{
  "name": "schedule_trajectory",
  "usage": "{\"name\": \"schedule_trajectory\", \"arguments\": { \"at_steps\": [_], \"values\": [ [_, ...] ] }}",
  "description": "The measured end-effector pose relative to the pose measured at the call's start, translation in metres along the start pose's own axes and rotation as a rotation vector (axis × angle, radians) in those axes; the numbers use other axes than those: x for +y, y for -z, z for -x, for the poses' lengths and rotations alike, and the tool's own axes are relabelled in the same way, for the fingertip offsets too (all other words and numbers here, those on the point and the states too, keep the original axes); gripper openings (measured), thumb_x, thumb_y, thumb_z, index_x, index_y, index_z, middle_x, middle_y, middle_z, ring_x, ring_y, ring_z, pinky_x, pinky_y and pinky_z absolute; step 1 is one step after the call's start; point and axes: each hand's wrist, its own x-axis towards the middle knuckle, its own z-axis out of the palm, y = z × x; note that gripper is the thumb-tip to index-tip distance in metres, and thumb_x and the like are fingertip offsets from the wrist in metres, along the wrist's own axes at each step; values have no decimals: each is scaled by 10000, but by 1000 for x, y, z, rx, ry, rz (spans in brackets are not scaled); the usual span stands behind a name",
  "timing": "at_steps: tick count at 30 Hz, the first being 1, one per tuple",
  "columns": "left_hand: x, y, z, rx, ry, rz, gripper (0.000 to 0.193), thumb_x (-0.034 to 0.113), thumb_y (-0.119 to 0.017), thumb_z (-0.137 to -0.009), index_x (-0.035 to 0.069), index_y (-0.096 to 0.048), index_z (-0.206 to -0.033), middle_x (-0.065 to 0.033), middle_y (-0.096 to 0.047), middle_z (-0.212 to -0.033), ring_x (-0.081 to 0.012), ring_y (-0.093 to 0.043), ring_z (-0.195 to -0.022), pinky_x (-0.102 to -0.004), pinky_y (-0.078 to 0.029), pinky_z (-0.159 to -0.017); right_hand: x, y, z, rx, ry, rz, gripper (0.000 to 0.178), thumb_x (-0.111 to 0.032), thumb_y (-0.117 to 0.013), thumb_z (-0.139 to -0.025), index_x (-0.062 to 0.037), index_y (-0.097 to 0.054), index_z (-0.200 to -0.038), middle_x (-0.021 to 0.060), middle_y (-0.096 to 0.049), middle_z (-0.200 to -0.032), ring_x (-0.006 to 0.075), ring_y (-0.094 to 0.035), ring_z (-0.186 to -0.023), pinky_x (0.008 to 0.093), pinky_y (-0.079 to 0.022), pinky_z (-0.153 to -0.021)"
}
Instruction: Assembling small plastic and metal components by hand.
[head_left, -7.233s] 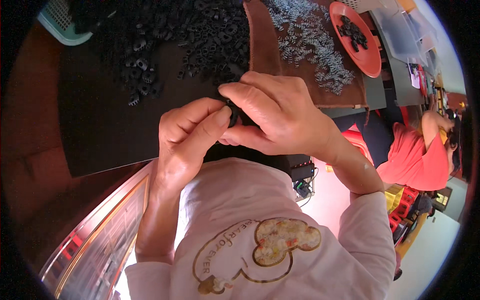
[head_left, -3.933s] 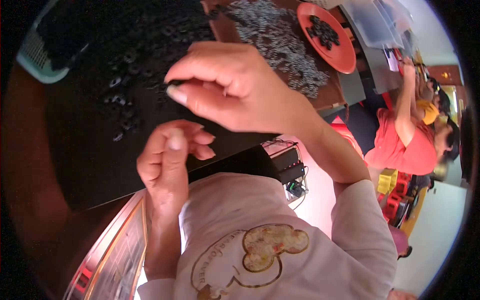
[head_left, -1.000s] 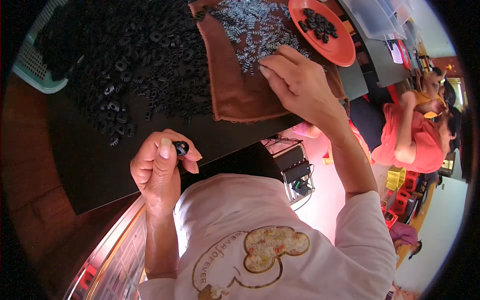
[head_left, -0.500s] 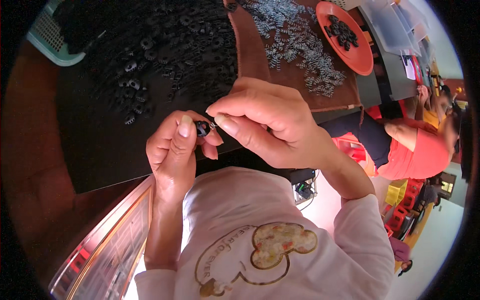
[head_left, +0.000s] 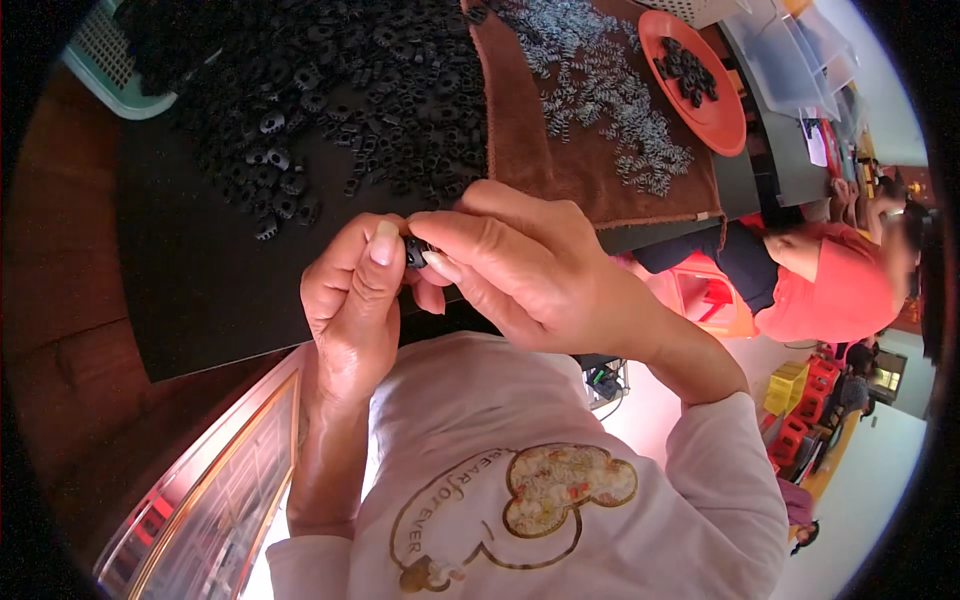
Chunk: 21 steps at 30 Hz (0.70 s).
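My left hand (head_left: pixel 352 290) is closed over the table's near edge, pinching a small black plastic cord-lock body (head_left: pixel 414 252) between thumb and fingers. From the right, my right hand (head_left: pixel 535 265) meets it, thumb and forefinger pinched at the open end of the part. The small metal coil spring there is mostly hidden by the fingertips. Beyond my hands lies a wide heap of similar black plastic parts (head_left: pixel 385 130). Many loose coil springs (head_left: pixel 648 150) are spread over a brown cloth (head_left: pixel 515 130) to the right of that heap.
An orange oval tray (head_left: pixel 728 130) with several black pieces stands at the far right. A pale green basket (head_left: pixel 130 95) sits at the far left. Clear plastic bins (head_left: pixel 790 65) are beyond the tray. A person in a red shirt (head_left: pixel 840 285) sits at the right.
My right fingertips have moved in against the black part; the spring that showed between them and the part is now mostly covered. The view has shifted slightly.
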Motion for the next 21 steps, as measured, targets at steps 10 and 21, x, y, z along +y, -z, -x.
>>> {"name": "schedule_trajectory", "arguments": {
  "at_steps": [10,21],
  "values": [
    [-5,-2,-1,14,-44,26,298,224,-445,-998,-34,-577,-930,-66,-591,-752,-105,-519,-604,-227,-443,-575,-4,7,3,-53,-29,-24,371,19,-645,-805,24,-564,-1167,94,-547,-756,211,-563,-577,305,-453,-489],
    [-3,-1,0,31,8,60,363,300,-473,-985,-41,-576,-911,-80,-596,-781,-114,-512,-597,-242,-423,-546,5,3,-6,-72,-207,-462,141,-85,-604,-881,9,-562,-977,91,-568,-769,179,-643,-598,310,-482,-520]
  ]
}}
